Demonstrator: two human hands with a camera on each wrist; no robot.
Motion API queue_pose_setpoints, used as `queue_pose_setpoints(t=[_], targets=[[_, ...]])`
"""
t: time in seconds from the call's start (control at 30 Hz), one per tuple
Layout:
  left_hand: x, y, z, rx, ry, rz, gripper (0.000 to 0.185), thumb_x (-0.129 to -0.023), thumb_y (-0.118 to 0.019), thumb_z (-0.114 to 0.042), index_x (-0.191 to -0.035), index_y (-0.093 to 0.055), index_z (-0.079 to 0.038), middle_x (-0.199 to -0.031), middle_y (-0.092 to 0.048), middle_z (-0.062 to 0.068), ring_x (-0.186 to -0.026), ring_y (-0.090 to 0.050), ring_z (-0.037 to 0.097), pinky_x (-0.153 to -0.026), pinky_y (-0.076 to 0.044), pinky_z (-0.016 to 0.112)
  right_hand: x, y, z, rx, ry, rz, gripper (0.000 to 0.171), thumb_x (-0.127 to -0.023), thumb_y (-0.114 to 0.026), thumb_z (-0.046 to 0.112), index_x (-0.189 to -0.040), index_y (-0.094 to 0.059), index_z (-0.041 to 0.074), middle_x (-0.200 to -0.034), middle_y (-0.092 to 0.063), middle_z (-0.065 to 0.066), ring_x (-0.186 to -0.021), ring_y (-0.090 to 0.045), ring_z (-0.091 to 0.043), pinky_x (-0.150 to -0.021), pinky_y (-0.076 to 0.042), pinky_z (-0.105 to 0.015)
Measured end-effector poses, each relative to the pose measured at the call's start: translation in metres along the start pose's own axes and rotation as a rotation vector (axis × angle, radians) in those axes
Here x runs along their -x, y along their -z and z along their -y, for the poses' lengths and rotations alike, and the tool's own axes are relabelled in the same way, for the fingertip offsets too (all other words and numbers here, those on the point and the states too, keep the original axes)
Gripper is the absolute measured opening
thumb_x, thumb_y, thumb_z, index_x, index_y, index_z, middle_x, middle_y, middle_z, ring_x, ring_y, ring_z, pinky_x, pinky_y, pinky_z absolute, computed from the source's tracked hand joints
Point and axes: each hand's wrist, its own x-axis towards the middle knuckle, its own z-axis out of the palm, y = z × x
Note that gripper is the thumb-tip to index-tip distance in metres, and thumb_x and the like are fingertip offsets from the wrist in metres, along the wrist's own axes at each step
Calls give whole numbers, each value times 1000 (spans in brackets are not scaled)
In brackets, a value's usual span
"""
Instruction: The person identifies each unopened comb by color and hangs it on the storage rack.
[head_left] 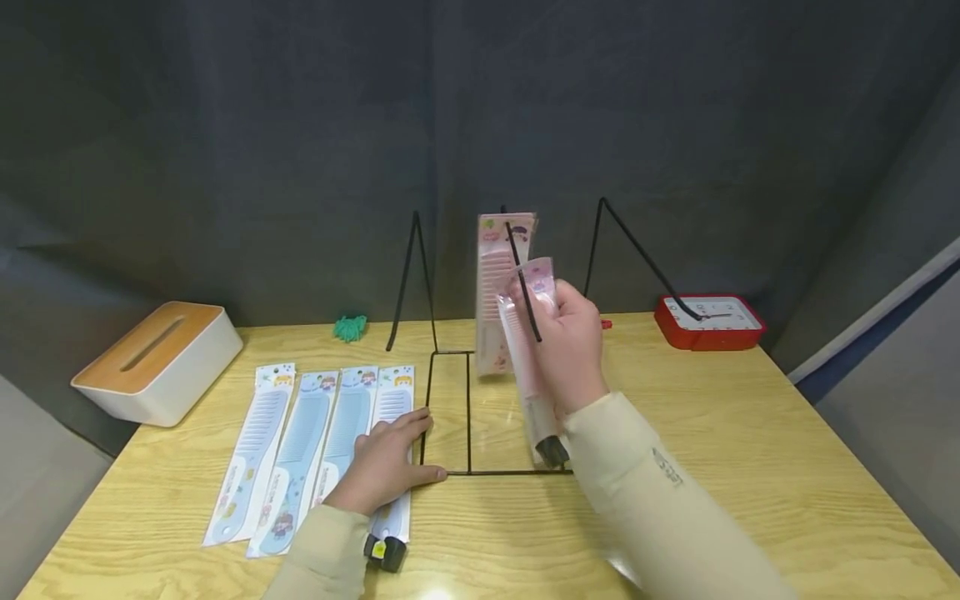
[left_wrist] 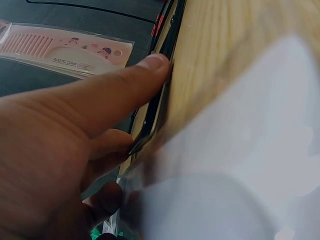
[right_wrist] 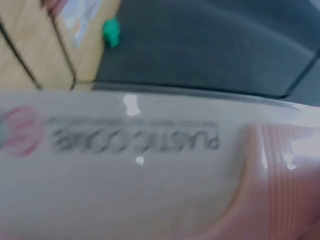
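My right hand grips a packaged pink comb, holding it upright at the tip of the middle hook of a black wire rack. More pink comb packs hang on that hook behind it. In the right wrist view the pack fills the frame, printed "PLASTIC COMB". My left hand lies flat on several blue comb packs laid side by side on the table. Its thumb lies along the rack's base wire.
A white tissue box with a wooden lid sits at the table's left edge. A red clock lies at the back right and a green bundle at the back. Two more rack hooks rise left and right. A dark curtain hangs behind.
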Motion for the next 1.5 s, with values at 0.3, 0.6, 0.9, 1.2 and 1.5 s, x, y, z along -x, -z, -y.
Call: queue_pose_setpoints(t=[0.3, 0.6, 0.9, 1.2, 1.5], targets=[[1, -1, 2, 25, -6, -2, 82, -78, -82, -51, -145, -54, -13, -157, -41, 1, -130, -47, 33, -96, -36, 59, -52, -29, -1, 109, -139, 19, 57, -92, -58, 66, -90, -59, 9, -81, -59, -8, -68, -54, -20, -57, -46, -30], [-2, 2, 3, 15, -11, 7, 82, -79, -81, -52, -146, -54, -13, -158, -41, 1, -132, -45, 34, -98, -35, 60, -66, -17, -14, 256, -103, 90, 44, -100, -58, 48, -93, -57, 5, -86, -54, -9, -78, -50, -23, -67, -40, -33], [-4, 4, 4, 0, -6, 13, 81, -80, -80, -53, -146, -53, -14, -158, -40, 0, -134, -44, 36, -101, -34, 63, -37, 21, -47, 257, -117, 267, 41, -103, -57, 37, -132, -62, 8, -121, -63, -9, -110, -57, -26, -92, -48, -44], [0, 5, 4, 12, 22, 10, 82, -79, -82, -50, -146, -53, -14, -158, -40, 0, -135, -44, 36, -101, -33, 63, 17, 69, -99, 316, -108, 400, 57, -98, -66, 37, -145, -51, 9, -142, -55, -10, -128, -50, -31, -103, -42, -52], [-2, 4, 5, 13, 8, 6, 81, -79, -82, -50, -146, -53, -13, -158, -40, 0, -133, -44, 34, -100, -33, 61, 51, 100, -129, 399, -215, 518, 86, -89, -75, 47, -156, -35, 11, -160, -33, -15, -146, -29, -42, -113, -28, -61]])
